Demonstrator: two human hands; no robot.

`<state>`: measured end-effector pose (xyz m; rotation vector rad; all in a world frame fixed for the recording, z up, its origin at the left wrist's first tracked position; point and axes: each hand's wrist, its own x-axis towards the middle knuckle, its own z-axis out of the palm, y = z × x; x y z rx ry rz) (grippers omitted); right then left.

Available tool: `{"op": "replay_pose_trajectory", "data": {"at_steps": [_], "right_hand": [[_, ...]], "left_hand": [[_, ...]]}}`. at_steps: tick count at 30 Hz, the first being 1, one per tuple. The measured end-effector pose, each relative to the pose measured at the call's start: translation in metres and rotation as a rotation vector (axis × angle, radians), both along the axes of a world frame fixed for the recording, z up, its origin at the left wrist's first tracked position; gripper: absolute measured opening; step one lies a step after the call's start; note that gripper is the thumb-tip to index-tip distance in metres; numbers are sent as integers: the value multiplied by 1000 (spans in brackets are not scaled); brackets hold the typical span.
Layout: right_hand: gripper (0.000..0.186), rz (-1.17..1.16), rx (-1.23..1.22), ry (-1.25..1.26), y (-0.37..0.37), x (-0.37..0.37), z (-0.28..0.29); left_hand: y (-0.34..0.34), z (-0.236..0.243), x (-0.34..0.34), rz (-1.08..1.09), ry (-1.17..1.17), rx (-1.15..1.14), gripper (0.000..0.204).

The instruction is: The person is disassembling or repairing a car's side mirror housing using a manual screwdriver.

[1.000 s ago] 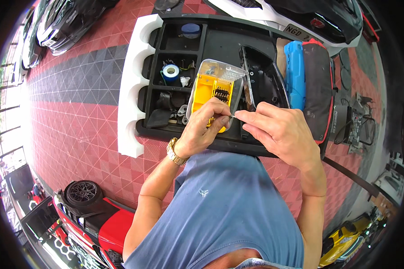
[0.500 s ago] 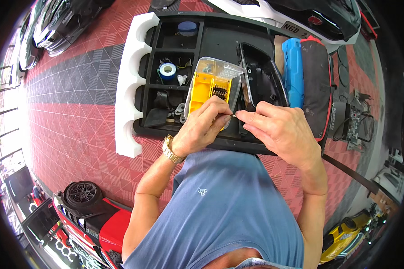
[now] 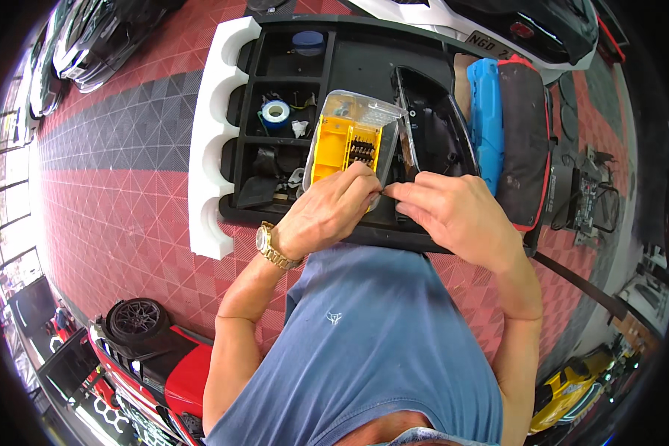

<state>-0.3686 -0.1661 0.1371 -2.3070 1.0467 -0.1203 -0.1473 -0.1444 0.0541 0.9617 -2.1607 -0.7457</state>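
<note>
My left hand, with a gold watch on its wrist, is closed in a pinch over the near end of a yellow bit case. My right hand pinches from the other side, thumb and forefinger together, its tips nearly meeting the left ones. Something tiny and dark seems to sit between the fingertips; its kind is too small to make out. Several dark screwdriver bits stand in the case's right part, and its clear lid is raised. Right of it lies an open black plastic shell.
The black cart tray has compartments holding a blue-rimmed tape roll, a round blue-lidded container and small parts. White scalloped foam lines its left side. On the right lie a blue case and a black-red bag.
Both hands have shifted slightly left and stay pinched close together. My left wrist has turned a little, and the small thing between the fingertips shows less.
</note>
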Motion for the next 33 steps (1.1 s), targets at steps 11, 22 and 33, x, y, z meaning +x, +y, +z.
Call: {"op": "replay_pose_trajectory", "data": {"at_steps": [11,22,33], "right_hand": [[21,-195,342,-226,-4,-18,-9],[29,-248,580,-551,7,-38,-14],[31,-466,364,-575,-5,-113,-4]], "left_hand": [[-8,3,-3,-45,26,-64,27],[5,20,-18,30,-75,-174,30],[-187,33,30,66,-318,-140,9]]}}
